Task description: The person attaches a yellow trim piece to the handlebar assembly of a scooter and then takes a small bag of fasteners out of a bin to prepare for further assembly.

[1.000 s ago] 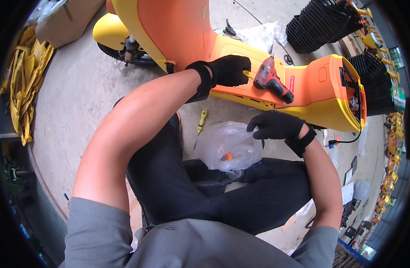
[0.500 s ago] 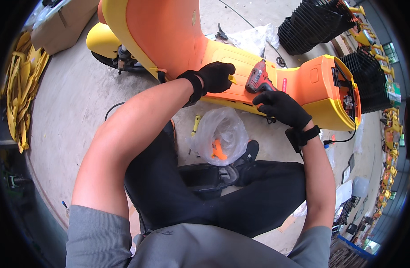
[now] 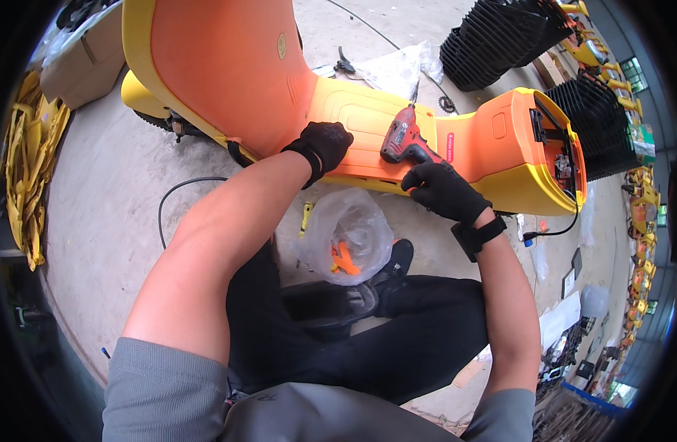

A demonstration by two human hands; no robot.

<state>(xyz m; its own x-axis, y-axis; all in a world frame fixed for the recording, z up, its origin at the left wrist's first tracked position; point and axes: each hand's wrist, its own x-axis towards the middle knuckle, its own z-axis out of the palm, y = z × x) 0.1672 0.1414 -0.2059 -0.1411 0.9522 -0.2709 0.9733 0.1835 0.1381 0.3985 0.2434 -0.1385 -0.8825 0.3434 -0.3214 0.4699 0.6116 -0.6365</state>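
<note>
My left hand [image 3: 325,145], in a black glove, is closed at the near edge of the orange footboard [image 3: 360,110] of a scooter body; anything inside its fingers is hidden. A red and black power drill [image 3: 402,140] lies on that footboard, its bit pointing away from me. My right hand [image 3: 447,193], also gloved in black, is just below the drill's handle, apart from its grip. The right fingers are curled toward the thumb, and what they hold, if anything, is too small to make out. Between my legs stands a clear plastic bag [image 3: 368,236] with orange parts [image 3: 343,258] in it.
A yellow tool-like piece [image 3: 306,219] lies beside the bag. A black cable [image 3: 180,184] curves over the floor at left. Stacked black baskets [image 3: 486,48] stand behind the scooter. Yellow panels [image 3: 32,169] are piled at far left, near a cardboard box [image 3: 84,66].
The whole view has shifted, so the scooter appears farther left. My left hand has moved slightly toward the seat end; my right hand has drawn a little nearer to me. The drill stays on the footboard.
</note>
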